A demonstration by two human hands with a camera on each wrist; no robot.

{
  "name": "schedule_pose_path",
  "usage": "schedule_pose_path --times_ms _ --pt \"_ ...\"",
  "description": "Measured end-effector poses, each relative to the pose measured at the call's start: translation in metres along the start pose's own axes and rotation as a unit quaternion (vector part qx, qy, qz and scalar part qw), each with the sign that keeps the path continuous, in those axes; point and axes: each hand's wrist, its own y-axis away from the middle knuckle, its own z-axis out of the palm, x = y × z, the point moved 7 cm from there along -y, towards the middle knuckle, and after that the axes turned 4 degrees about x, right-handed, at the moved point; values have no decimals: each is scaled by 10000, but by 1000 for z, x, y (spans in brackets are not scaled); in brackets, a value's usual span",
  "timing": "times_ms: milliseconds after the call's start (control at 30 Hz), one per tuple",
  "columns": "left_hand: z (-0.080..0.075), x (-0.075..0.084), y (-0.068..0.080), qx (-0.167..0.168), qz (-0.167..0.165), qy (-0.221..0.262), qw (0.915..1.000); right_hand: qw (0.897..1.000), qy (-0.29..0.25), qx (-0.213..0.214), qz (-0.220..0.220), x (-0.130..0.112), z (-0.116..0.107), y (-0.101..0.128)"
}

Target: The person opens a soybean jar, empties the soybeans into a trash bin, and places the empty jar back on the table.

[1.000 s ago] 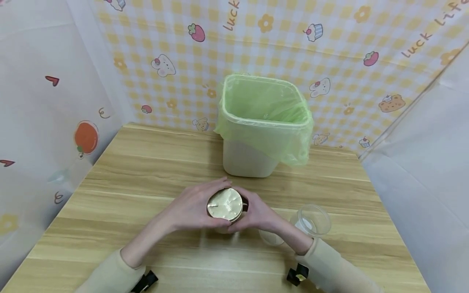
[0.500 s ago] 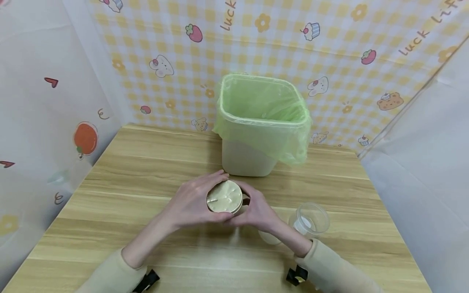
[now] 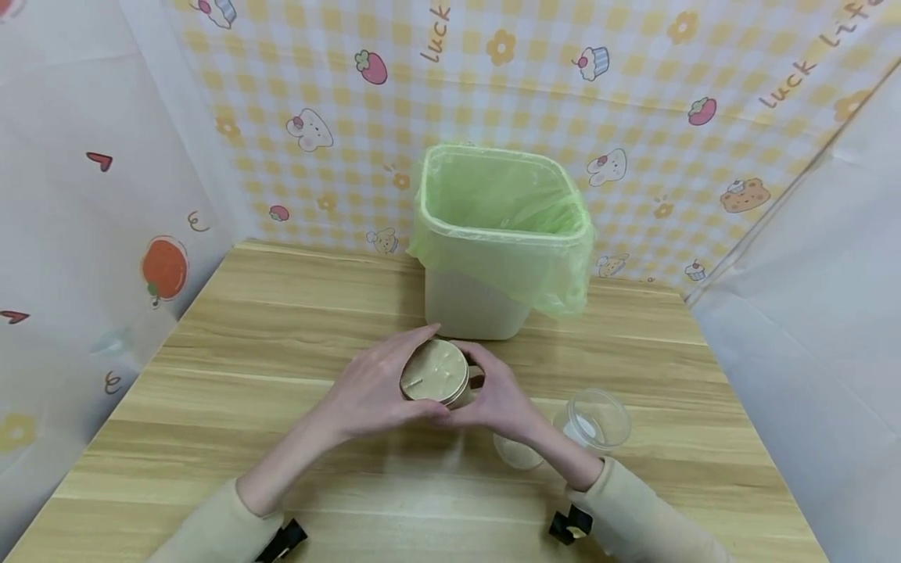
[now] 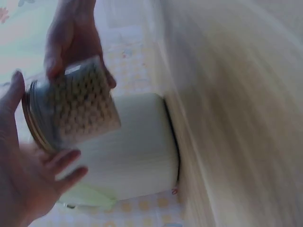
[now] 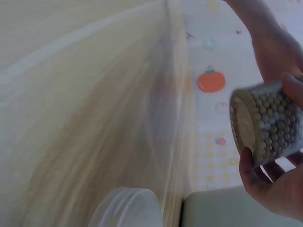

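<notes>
Both our hands meet on a jar (image 3: pixel 436 374) held just above the wooden table (image 3: pixel 267 367), in front of the bin. Our left hand (image 3: pixel 369 391) curls round the jar's left side, thumb near the top rim, fingers wrapped about the wall; our right hand (image 3: pixel 496 403) grasps it from the right, fingers folded round the far side. From the head view we see the jar's gold foil seal (image 3: pixel 434 372), wrinkled and tipped slightly toward us. In the left wrist view the jar (image 4: pixel 71 106) shows a clear wall packed with small round beans and a gold rim; in the right wrist view the jar (image 5: pixel 267 125) lies tilted, its base facing the camera, our fingers (image 5: pixel 265 182) under it.

Just right of our right forearm lie a clear plastic lid (image 3: pixel 594 420) and a smaller round piece (image 3: pixel 518 453) — both flat on the table. Behind the jar stands a white bin (image 3: pixel 486 301) lined with a green bag (image 3: pixel 507 211), open at the top, set against a yellow checked backdrop (image 3: pixel 633 86) — printed with strawberries and cupcakes.
</notes>
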Motion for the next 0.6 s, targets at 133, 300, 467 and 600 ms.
schedule_pose_path --times_ms 133,300,467,600 --pt "1 -3 -2 -687 -25 611 9958 9985 -412 -337 107 3 -2 -4" --pt "2 -7 -6 -1123 115 1130 9872 9969 -537 -572 94 3 -4 -6" --pt "5 -7 -9 -1290 319 1322 9823 9954 -583 -759 68 3 -1 -4" --pt "8 -4 -10 -1297 582 1454 9791 9951 -616 -764 93 6 0 -1"
